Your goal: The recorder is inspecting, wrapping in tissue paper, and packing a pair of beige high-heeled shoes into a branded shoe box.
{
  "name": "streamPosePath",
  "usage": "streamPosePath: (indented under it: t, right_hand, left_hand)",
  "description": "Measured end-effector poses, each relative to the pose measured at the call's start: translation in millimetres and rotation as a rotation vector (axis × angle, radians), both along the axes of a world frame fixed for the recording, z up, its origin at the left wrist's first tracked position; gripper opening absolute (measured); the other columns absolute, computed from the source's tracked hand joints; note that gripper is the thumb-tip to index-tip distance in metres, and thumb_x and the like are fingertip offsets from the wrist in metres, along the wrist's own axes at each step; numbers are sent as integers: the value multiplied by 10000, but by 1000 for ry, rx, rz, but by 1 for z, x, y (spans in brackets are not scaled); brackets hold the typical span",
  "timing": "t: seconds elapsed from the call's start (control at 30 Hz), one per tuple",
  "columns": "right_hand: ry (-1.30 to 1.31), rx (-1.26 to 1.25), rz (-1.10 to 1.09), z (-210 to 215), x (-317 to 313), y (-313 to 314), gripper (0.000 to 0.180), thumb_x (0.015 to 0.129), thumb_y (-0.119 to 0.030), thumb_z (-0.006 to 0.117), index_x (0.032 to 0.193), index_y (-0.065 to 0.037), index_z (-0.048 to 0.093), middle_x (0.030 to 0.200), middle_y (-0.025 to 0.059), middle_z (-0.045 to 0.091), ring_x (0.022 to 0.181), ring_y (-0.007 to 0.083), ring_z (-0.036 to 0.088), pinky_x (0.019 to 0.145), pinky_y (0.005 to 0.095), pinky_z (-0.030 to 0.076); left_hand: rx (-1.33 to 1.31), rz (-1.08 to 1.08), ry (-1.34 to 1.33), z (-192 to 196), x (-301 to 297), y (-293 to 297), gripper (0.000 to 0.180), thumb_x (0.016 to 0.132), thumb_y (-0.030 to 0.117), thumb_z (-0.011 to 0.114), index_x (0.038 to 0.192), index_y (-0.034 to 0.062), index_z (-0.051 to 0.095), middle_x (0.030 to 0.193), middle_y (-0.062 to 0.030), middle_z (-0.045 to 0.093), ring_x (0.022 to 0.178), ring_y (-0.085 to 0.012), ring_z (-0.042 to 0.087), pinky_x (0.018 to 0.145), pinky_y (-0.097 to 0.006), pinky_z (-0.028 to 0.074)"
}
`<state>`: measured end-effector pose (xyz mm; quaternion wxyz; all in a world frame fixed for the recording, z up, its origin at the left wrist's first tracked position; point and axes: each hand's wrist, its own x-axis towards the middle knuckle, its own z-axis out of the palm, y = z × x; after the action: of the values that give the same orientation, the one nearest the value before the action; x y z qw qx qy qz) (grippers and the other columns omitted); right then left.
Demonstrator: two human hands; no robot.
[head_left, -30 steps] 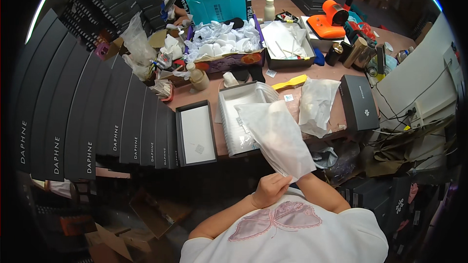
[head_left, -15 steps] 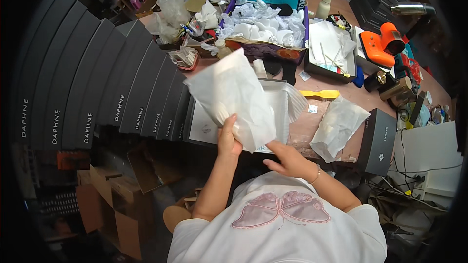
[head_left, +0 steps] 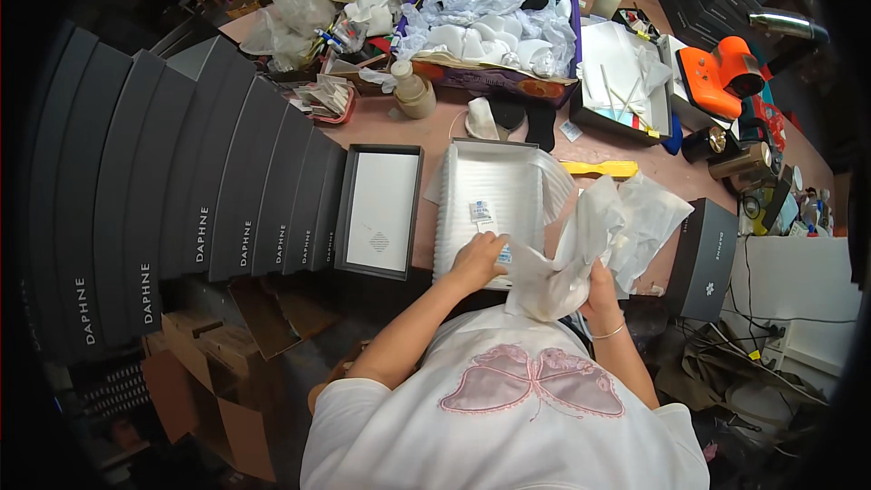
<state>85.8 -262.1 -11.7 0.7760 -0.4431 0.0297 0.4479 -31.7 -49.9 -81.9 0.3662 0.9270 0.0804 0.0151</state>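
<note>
My right hand (head_left: 601, 290) grips a crumpled white paper bag (head_left: 567, 263) just in front of my chest, at the table's near edge. My left hand (head_left: 479, 257) rests on the near end of an open box (head_left: 494, 204) lined with white tissue, its fingers on a small white packet (head_left: 502, 254). Another small packet (head_left: 481, 212) lies in the middle of the box. Part of the bag covers the box's right corner.
An open dark lid (head_left: 379, 210) lies left of the box. Several dark boxes (head_left: 181, 209) stand stacked at the far left. A dark closed box (head_left: 708, 259) sits right; a yellow strip (head_left: 599, 168), an orange tool (head_left: 721, 77) and a bin of white wrappings (head_left: 490, 32) lie behind.
The white bag, held up with both hands before, has come down and crumpled into my right hand. My left hand has let go of it and dropped onto the open box.
</note>
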Motion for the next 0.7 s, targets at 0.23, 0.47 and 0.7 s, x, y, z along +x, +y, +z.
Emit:
streamPosePath:
  t: [0.23, 0.47, 0.7]
  right_hand:
    - [-275, -26, -89, 7, 14, 13, 607, 905, -325, 618, 1369, -27, 363, 1240, 93, 544, 1082, 235, 567, 912, 381, 471]
    - [-507, -454, 666, -65, -16, 131, 564, 828, -329, 670, 1247, 11, 504, 1131, 196, 605, 1022, 309, 597, 882, 385, 476]
    - [-967, -381, 230, -56, -43, 138, 609, 822, -358, 697, 1275, -4, 496, 1100, 192, 606, 1005, 274, 593, 852, 386, 480]
  left_hand:
    - [-39, -130, 173, -68, 2, 21, 158, 772, 89, 677, 910, 18, 647, 755, -125, 610, 714, -274, 610, 634, -381, 492]
    - [-748, 508, -174, 57, -2, 119, 73, 880, 31, 595, 933, -18, 610, 794, -22, 630, 692, -70, 562, 636, -214, 464]
    - [-762, 398, -126, 48, -14, 80, 93, 883, 42, 599, 963, -4, 614, 823, -18, 620, 746, -85, 577, 676, -222, 475]
